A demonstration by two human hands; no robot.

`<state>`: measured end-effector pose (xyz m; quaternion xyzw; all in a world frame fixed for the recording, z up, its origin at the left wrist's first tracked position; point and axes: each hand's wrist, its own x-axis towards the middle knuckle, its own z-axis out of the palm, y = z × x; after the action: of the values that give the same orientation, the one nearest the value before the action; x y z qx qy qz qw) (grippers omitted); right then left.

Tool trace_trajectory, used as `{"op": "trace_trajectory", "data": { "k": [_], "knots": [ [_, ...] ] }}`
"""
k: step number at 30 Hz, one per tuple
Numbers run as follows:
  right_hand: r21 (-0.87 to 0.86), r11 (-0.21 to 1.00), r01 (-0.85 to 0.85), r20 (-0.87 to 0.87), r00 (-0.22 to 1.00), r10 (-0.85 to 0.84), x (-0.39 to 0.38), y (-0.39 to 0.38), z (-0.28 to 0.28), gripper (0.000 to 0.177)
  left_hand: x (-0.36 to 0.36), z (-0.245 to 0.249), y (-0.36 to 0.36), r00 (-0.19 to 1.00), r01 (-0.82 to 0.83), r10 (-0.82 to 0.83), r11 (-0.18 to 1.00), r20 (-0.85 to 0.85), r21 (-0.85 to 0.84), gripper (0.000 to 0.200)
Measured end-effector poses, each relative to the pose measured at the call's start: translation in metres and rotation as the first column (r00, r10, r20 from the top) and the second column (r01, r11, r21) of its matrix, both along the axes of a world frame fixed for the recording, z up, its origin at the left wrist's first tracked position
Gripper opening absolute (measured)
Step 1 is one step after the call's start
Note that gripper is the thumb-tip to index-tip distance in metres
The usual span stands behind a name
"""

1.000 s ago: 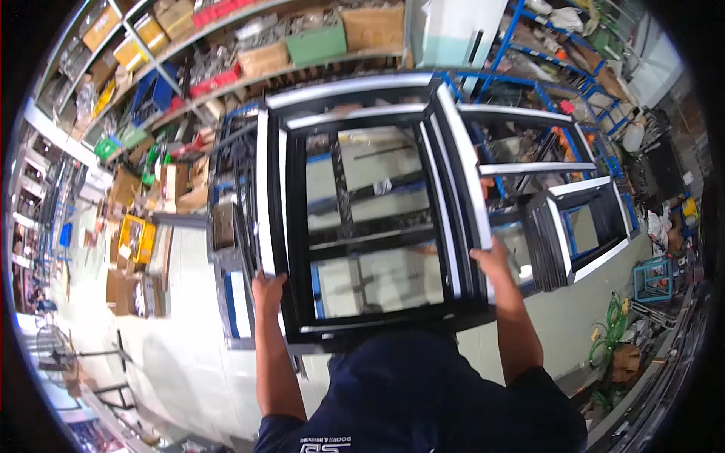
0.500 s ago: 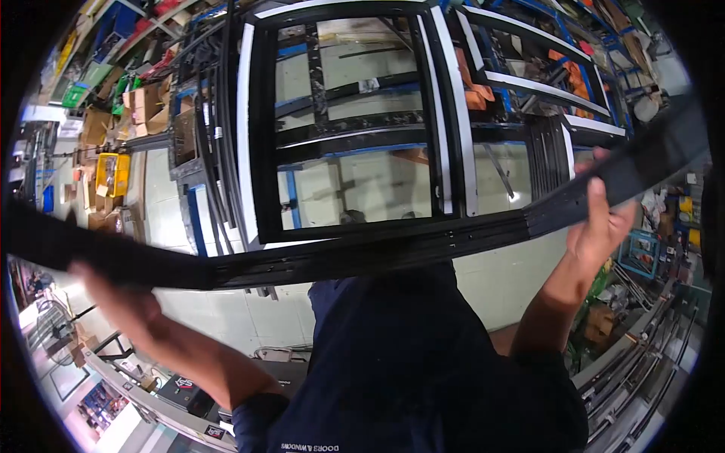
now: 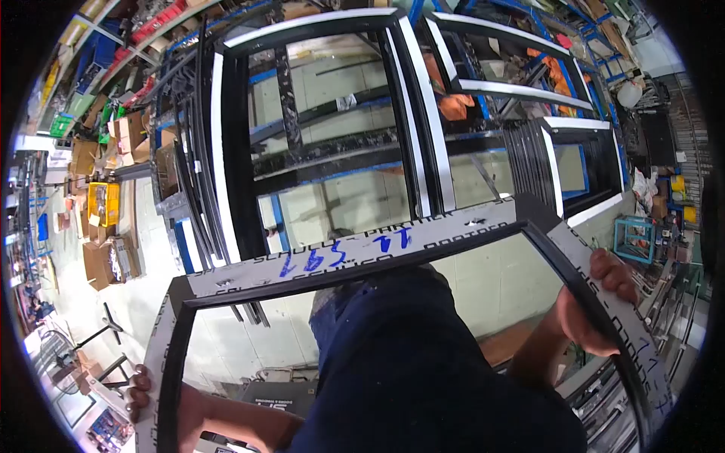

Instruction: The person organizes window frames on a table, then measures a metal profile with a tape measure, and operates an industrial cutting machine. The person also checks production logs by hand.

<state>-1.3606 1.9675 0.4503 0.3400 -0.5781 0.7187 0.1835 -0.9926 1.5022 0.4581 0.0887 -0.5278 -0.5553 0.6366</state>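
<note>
A window frame [image 3: 355,255] with black inner edges and printed protective film spans the view in front of my body. Blue handwritten marks run along its far bar. My left hand [image 3: 192,415] wraps around the left side bar, fingers over the outer edge and thumb side inside the opening. On the opposite side bar, my right hand [image 3: 580,323] is closed in the same way. The near end of the frame falls outside the view. Beyond it, a larger black-and-white frame [image 3: 236,143] rests on a rack.
Smaller frames [image 3: 521,89] and a stack of frames [image 3: 553,162] lie on the rack at the right. Long dark profiles [image 3: 198,151] stand left of the large frame. A yellow crate [image 3: 103,202] and cardboard boxes [image 3: 97,264] sit on the left; a blue metal stand [image 3: 633,238] is on the right.
The held frame has turned from nearly edge-on to showing its filmed face and opening. Both hands have moved lower with it, still gripping its sides.
</note>
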Motion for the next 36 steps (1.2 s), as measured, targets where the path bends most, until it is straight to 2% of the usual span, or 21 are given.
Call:
{"op": "trace_trajectory", "data": {
  "k": [5,6,8,10,13,16,17,19,21,22,23,24,26,27,29,31,33,34,35,36],
  "knots": [
    [-0.017,1.0,-0.009,-0.092,0.996,0.007,-0.006,0.0,0.002,0.088,0.009,-0.014,0.0,0.999,-0.043,0.044,0.996,0.012,-0.082,0.11],
    [-0.012,1.0,-0.001,-0.129,0.992,0.0,-0.009,0.001,0.002,0.09,0.008,-0.013,-0.003,0.997,0.038,-0.029,0.989,0.066,-0.141,0.101],
    [-0.009,1.0,0.017,-0.168,0.986,-0.018,-0.011,0.006,-0.001,0.096,0.013,-0.015,-0.002,0.998,0.055,-0.051,0.99,0.039,-0.132,0.095],
    [-0.002,0.997,0.083,-0.168,0.982,-0.082,-0.006,0.003,0.002,0.096,-0.002,-0.009,0.003,0.996,0.053,-0.035,0.974,0.086,-0.221,0.085],
    [-0.022,0.998,0.065,-0.153,0.986,-0.068,-0.002,0.0,0.005,0.094,0.002,-0.009,0.001,0.988,0.152,-0.141,0.969,0.065,-0.196,0.084],
    [0.0,0.999,0.047,-0.16,0.986,-0.047,-0.005,-0.002,0.012,0.091,0.021,-0.008,-0.015,0.994,0.108,-0.105,0.967,0.025,-0.23,0.085],
    [-0.024,0.999,0.028,-0.11,0.993,-0.031,-0.003,-0.003,0.018,0.088,0.026,0.004,-0.018,0.996,0.012,0.012,0.965,0.09,-0.263,0.084],
    [-0.042,0.999,-0.011,-0.028,1.0,0.01,-0.003,-0.002,0.032,0.085,0.033,0.024,-0.03,0.999,-0.018,0.023,0.981,0.024,-0.193,0.089],
    [-0.076,0.99,0.121,0.065,0.991,-0.116,-0.003,-0.003,0.042,0.088,0.007,0.052,-0.027,0.979,0.002,0.071,0.934,0.191,-0.357,0.083],
    [-0.074,0.989,0.126,0.074,0.99,-0.12,-0.007,-0.001,0.045,0.092,-0.017,0.064,-0.021,0.957,0.029,0.102,0.899,0.273,-0.438,0.081],
    [-0.058,0.993,0.102,0.126,0.988,-0.094,-0.009,-0.001,0.05,0.096,-0.035,0.071,-0.013,0.802,-0.288,0.511,0.785,0.31,-0.549,0.067],
    [-0.001,0.979,0.205,0.17,0.965,-0.202,-0.007,-0.009,0.054,0.097,-0.015,0.078,-0.025,0.84,-0.305,0.423,0.886,0.341,-0.349,0.08],
    [0.01,0.953,0.304,0.236,0.925,-0.298,-0.005,-0.023,0.052,0.101,-0.044,0.091,-0.011,0.828,-0.376,0.393,0.918,0.4,-0.125,0.081],
    [0.161,0.949,0.272,0.243,0.921,-0.305,-0.006,-0.02,0.048,0.103,-0.058,0.098,-0.004,0.828,-0.406,0.371,0.914,0.42,-0.008,0.082],
    [0.166,0.959,0.231,0.334,0.902,-0.275,-0.01,-0.036,0.039,0.096,-0.07,0.081,-0.008,0.761,-0.416,0.384,0.907,0.523,-0.062,0.077],
    [0.162,0.974,0.16,0.408,0.888,-0.214,-0.017,-0.044,0.018,0.077,-0.097,0.06,-0.01,0.812,-0.48,0.313,0.839,0.493,0.257,0.077],
    [0.211,0.899,0.383,0.436,0.786,-0.438,-0.037,-0.054,-0.024,0.06,-0.116,0.019,-0.03,0.874,-0.444,0.255,0.766,0.414,0.465,0.066],
    [0.256,0.901,0.351,0.434,0.791,-0.431,-0.044,-0.065,-0.032,0.052,-0.12,-0.001,-0.042,0.756,-0.439,0.188,0.856,0.627,0.272,0.061],
    [0.304,0.898,0.318,0.431,0.795,-0.427,-0.05,-0.075,-0.039,0.044,-0.126,-0.02,-0.051,0.573,-0.374,0.162,0.924,0.803,0.08,0.057],
    [0.412,0.874,0.256,0.458,0.771,-0.442,-0.058,-0.078,-0.057,0.039,-0.14,-0.035,-0.052,0.596,-0.321,0.175,0.947,0.784,0.033,0.05]
  ]
}}
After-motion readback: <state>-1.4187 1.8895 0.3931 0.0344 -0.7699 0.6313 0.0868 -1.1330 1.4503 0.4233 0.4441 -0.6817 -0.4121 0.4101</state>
